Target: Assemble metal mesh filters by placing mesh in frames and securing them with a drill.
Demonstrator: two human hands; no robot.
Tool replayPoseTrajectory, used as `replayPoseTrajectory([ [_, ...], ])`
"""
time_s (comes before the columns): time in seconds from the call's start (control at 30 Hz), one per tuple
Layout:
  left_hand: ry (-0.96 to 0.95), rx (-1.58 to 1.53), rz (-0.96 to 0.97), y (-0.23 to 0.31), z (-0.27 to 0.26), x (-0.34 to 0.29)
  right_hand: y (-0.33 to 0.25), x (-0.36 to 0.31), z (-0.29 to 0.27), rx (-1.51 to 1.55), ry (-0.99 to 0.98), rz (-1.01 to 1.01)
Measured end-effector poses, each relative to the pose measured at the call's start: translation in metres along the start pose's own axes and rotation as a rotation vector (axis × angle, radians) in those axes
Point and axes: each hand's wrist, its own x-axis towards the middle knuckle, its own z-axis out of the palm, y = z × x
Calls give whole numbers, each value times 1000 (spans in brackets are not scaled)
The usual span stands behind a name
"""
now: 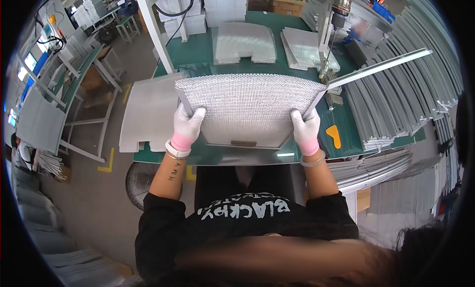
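From the head view, both hands wear white gloves with pink cuffs and hold a silvery mesh panel (247,109) over the green desk (346,133). The left hand (187,126) is closed on the panel's left edge, fingers wrapped over the front, near the lower left corner. The right hand (305,130) is closed on the right edge in the same way. The panel spans the whole gap between the hands, its wider curved top edge pointing away from the person and its narrower bottom edge nearest the body. It looks slightly tilted, top edge raised, though how far it clears the desk cannot be told.

From the right hand a long metal strip (376,68) runs up and to the right, along the panel's right edge and well beyond it; the right hand seems to grip it together with the panel. To the left of the left hand lies a flat grey sheet (148,114), just beside the panel. Beyond the hands, two stacks of mesh panels sit on the desk: one (245,44) straight ahead, another (307,48) ahead and right. Above the second stack hangs a power screwdriver (340,5). Right of the right hand, an orange tool (334,136) lies on the desk, and further right are piles of metal strips (396,109).
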Motion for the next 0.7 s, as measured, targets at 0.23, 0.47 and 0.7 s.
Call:
replayPoseTrajectory([
  [0.23, -245, 136, -238, 28, -18, 19, -12, 17, -18, -34, -218, 73],
  [0.47, -36, 144, -46, 31, -28, 30, -68, 53, 1, 123, -149, -88],
  [0.7, -571, -265, 244, 51, 2, 5, -51, 17, -25, 295, -208, -237],
])
